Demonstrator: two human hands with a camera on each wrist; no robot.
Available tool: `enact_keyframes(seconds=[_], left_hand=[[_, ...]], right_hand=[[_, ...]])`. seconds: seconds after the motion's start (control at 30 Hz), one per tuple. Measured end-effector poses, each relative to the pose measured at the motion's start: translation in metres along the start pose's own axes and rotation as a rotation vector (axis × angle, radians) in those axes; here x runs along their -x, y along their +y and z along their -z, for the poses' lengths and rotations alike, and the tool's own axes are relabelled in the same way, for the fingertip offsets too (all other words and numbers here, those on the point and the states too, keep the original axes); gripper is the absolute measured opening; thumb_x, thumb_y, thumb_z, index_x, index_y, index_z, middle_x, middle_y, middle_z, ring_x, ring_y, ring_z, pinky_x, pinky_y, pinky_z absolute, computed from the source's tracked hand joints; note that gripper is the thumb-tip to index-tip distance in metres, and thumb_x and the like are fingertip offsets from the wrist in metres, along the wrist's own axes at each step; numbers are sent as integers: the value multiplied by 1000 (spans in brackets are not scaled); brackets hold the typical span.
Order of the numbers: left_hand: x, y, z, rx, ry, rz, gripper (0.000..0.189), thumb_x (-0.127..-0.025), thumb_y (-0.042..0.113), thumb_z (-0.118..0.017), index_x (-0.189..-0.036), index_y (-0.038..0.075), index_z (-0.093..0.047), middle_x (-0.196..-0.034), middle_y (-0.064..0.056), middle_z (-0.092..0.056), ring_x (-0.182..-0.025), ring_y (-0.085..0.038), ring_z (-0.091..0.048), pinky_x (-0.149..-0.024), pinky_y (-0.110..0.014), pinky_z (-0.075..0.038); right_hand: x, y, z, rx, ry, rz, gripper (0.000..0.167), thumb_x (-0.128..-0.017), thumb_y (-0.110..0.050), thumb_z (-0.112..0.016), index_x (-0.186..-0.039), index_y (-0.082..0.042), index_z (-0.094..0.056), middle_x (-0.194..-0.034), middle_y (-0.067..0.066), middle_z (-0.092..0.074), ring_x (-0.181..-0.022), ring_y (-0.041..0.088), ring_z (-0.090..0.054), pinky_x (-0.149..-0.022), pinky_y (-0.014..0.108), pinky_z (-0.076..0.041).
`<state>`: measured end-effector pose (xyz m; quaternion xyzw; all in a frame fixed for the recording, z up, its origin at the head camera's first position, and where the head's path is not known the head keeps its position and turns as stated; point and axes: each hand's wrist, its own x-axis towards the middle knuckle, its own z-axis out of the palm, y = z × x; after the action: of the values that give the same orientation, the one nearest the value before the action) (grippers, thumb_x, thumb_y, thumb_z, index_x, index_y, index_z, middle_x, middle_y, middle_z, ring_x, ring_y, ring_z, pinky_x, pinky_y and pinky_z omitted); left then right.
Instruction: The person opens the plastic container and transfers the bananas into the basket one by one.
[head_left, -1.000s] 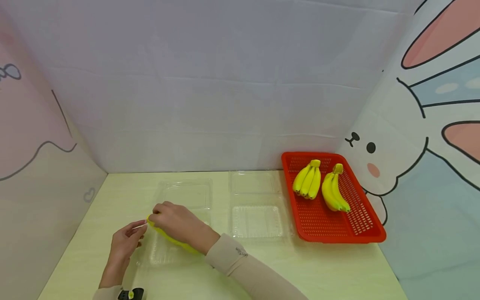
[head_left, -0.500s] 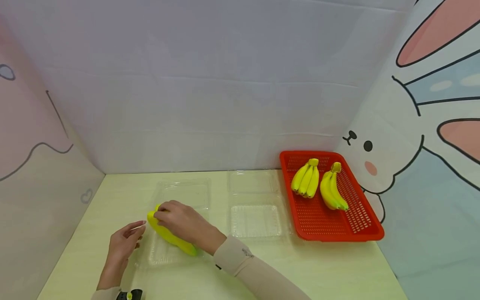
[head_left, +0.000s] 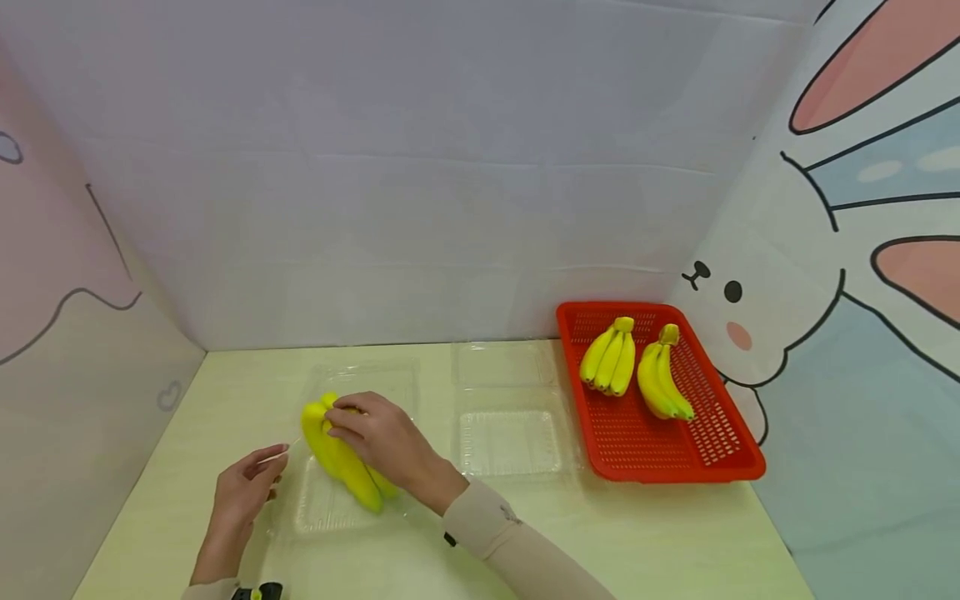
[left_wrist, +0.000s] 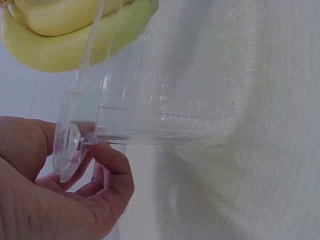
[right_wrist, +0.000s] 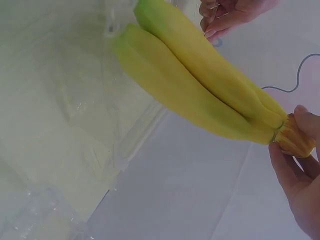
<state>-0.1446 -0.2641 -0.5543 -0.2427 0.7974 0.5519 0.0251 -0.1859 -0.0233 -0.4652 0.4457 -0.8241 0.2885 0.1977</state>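
Observation:
My right hand [head_left: 390, 442] grips a bunch of bananas [head_left: 341, 467] by its brown stem [right_wrist: 295, 137], as the right wrist view shows. The bunch hangs tilted over a clear plastic clamshell container [head_left: 315, 508], its greenish tips lower and toward me. Whether the tips touch the container cannot be made out. At the container's left edge, my left hand [head_left: 243, 492] pinches the clear rim between thumb and fingers. The left wrist view shows this hold close up, with the container's transparent wall [left_wrist: 160, 125] beside the fingers. Its lid [head_left: 375, 383] lies folded back, away from me.
A second clear clamshell container [head_left: 510, 442] lies opened to the right. Farther right stands a red perforated basket [head_left: 645, 462] with two banana bunches, one on the left [head_left: 611, 358] and another on the right [head_left: 663, 379]. Fabric walls [head_left: 420, 208] enclose the table's back and sides.
My right hand has lifted and turned the banana bunch, bringing its stem end up and slightly away from me. More of the bunch shows now. The left hand stays at the container's edge.

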Motion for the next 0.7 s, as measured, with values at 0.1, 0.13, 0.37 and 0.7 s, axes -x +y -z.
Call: enact_keyframes(seconds=[0.1,0.13,0.37,0.7], left_hand=[[0,0,1,18,-2,1,42,-102,20,-66,-136,-6,-61,-98,1,-72,-79,-11,-58,-62,-25,-53],[0,0,1,24,-1,-1,43,-102,20,-66,-135,-6,-61,-97,2,-72,-78,-11,-58,-62,-25,-53],[-1,-2,1,29,3,1,42,-101,18,-66,-136,-6,-61,-94,4,-71,-78,-10,-58,-62,-26,-53],[0,-1,1,31,10,-6,42,-101,16,-67,-135,-7,-61,-93,5,-72,-77,-9,-59,-61,-26,-53]], right_hand=[[3,4,0,-63,53,-7,27,-89,-9,-80,-115,-3,-77,-116,9,-71,-110,20,-67,-101,15,-45],[4,5,0,-72,69,-2,27,-88,-8,-81,-114,-3,-78,-115,9,-72,-109,21,-68,-100,15,-46],[11,13,3,-113,180,-11,27,-84,-6,-83,-110,0,-78,-110,11,-72,-103,21,-69,-94,11,-47],[22,21,9,-211,278,-123,31,-82,-2,-84,-112,1,-78,-113,11,-70,-103,21,-69,-88,11,-50]])
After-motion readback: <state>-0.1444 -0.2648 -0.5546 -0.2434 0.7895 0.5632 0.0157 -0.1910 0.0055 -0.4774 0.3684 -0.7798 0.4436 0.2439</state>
